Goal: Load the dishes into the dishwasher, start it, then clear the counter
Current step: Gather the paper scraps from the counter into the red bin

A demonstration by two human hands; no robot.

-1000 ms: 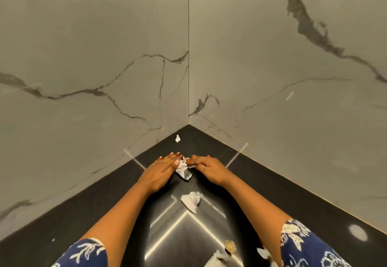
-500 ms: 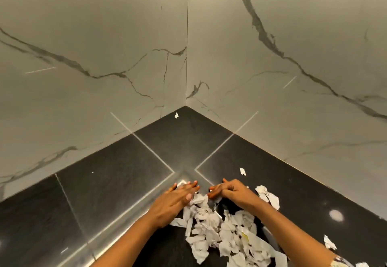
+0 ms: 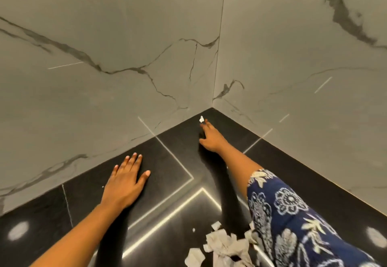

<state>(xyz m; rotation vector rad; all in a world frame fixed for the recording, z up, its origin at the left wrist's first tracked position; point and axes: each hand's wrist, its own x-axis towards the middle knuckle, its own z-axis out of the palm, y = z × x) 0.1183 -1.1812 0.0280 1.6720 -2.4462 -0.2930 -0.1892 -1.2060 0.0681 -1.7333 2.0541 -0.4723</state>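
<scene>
Head view: reaches right hand [image 3: 212,141] toward paper scrap [image 3: 201,118] in far corner of the desk [image 3: 163,162], fingers [image 3: 206,127] straight, holding nothing; rests left hand [image 3: 125,180] flat. Probably feather-light, flimsy: pinch its upright edge.

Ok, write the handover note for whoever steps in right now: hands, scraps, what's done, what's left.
Left hand: flat on the counter, holding nothing.
Right hand: stretched into the corner, fingers at the lone scrap, which is not gripped yet.
Pile of paper scraps: on the counter close to the person, beside the right sleeve.
Done: most scraps are gathered in the pile.
Left: take the lone scrap, then clear the pile off the counter. The dishwasher is out of view, so its state is unknown.
</scene>
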